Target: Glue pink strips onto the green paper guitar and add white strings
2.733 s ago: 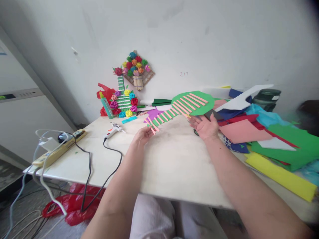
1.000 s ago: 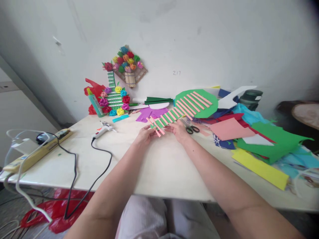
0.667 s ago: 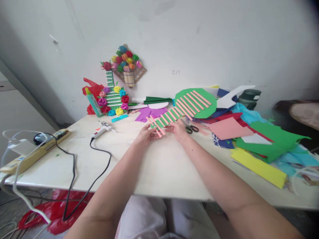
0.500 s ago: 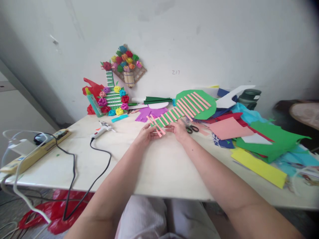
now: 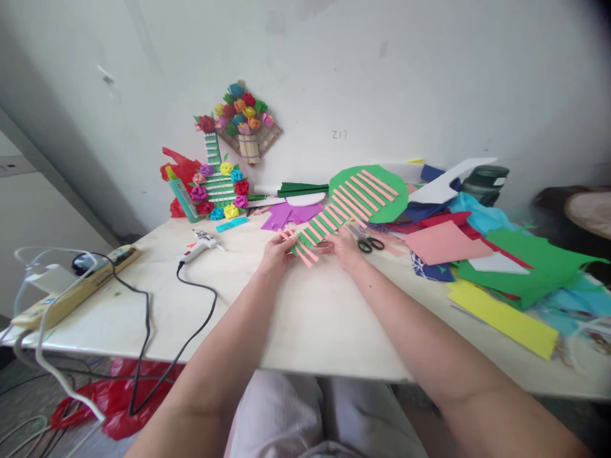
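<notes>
A green guitar-shaped paper cutout (image 5: 400,202) with pink strips across it lies in both my hands, its round end up and to the right. My left hand (image 5: 279,253) grips the narrow end, fingers closed at the crossed pink strips. My right hand (image 5: 341,247) is closed around the lower edge of the neck; its fingertips are partly under the paper. Just right of that hand rest black-handled scissors (image 5: 370,244) on the table.
A glue gun (image 5: 199,247) with a black cord lies left, near a power strip (image 5: 79,289). Flower-decorated paper guitar (image 5: 220,181) and glue bottle (image 5: 182,194) stand behind. Coloured sheets (image 5: 515,254) pile at right, before a dark green cup (image 5: 484,183).
The cutout has tilted slightly, its round end shifting left and up. My left hand's fingers have moved onto the strips at the narrow end. The whole view has shifted a little.
</notes>
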A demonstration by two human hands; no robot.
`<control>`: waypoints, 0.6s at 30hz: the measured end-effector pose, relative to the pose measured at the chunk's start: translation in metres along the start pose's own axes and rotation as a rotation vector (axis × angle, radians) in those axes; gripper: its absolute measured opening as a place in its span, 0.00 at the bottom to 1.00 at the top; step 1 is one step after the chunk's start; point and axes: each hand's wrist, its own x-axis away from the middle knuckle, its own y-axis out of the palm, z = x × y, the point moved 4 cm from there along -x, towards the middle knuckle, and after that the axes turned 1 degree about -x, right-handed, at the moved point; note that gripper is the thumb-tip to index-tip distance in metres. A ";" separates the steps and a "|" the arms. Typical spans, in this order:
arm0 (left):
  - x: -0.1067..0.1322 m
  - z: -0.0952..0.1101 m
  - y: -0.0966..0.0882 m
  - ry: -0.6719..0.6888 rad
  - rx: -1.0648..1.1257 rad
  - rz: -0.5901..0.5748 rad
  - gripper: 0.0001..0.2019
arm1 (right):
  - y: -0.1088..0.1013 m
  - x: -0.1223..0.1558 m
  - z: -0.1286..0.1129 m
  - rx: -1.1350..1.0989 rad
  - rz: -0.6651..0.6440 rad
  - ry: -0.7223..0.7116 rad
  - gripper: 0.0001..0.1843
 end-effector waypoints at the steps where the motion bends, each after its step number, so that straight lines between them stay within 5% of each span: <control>1: 0.000 0.000 0.000 0.000 0.002 0.007 0.17 | 0.000 0.000 0.001 0.001 -0.002 0.001 0.15; 18: 0.000 0.000 0.000 -0.011 0.019 0.009 0.13 | 0.003 0.002 -0.001 0.003 0.016 -0.011 0.14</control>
